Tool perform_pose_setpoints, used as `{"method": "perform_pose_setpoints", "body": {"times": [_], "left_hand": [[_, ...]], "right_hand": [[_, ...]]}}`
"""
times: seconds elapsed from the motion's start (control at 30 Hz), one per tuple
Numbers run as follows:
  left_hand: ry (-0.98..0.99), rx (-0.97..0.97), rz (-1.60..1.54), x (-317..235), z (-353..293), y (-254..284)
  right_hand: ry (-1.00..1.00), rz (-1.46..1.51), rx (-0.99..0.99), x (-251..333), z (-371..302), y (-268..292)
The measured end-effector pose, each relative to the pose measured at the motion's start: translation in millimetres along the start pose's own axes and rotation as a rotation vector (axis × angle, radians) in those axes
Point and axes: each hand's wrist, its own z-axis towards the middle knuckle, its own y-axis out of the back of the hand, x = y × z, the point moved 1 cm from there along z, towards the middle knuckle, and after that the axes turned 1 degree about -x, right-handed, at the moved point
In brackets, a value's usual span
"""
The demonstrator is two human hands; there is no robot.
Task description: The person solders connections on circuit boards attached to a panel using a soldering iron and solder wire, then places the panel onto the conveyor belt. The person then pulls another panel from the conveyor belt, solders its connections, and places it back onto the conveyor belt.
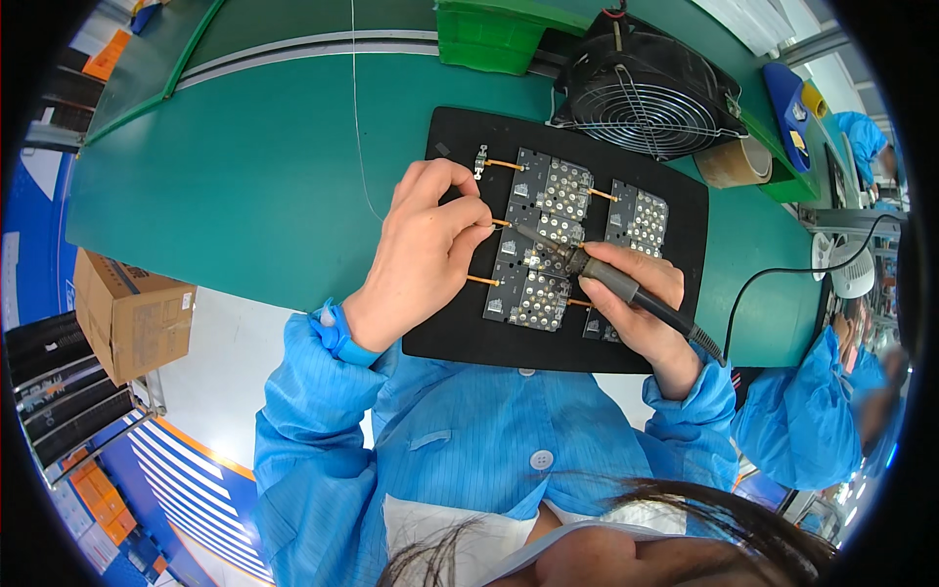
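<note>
My right hand (646, 303) is closed around the dark handle of a soldering iron (614, 280). The iron's tip points left, at the edge of a black circuit board (533, 188) where a short orange flex strip joins it. Pinched in my left hand (421, 249) is a thin solder wire (357, 127) that hangs down from above; its end, by the iron's tip, is too fine to make out. Several such boards with rows of round silvery pads lie on a black mat (450, 328). A small metal connector (480, 162) ends one orange strip. A blue band (342, 338) circles my left wrist.
Beyond the mat stands a black fan (641, 103) with a wire guard, beside a cardboard roll (736, 164). A green bin (489, 37) sits at the back of the green table (245, 186). A black cord (773, 272) curves at right. Co-workers in blue are further right.
</note>
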Motion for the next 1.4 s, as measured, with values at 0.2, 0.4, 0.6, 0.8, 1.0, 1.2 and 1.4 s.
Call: {"method": "perform_pose_setpoints", "body": {"times": [0.2,0.4,0.6,0.8,1.0,1.2,1.4], "left_hand": [[0.225,0.027,-0.307,7.5,2.3,-4.6],[0.190,0.044,-0.204,18.9,-1.8,-19.5],[0.183,0.046,-0.219,21.5,-1.1,-22.2],[0.196,0.028,-0.249,22.7,-2.2,-22.7],[0.199,0.023,-0.250,21.4,-2.5,-22.1],[0.196,0.025,-0.258,21.1,-2.0,-21.7],[0.189,0.012,-0.265,21.2,-2.3,-22.4]], "right_hand": [[0.009,-0.010,0.008,-0.7,-0.7,1.1],[-0.016,-0.002,-0.001,-0.5,-0.1,0.9],[0.009,-0.013,0.011,-0.4,0.6,2.3],[-0.024,0.025,0.040,-1.6,0.3,2.6],[-0.043,0.016,0.012,-1.4,0.1,2.7],[-0.048,0.009,0.015,-1.5,0.5,3.3],[-0.047,0.040,0.031,-4.9,-1.7,3.6]]}}
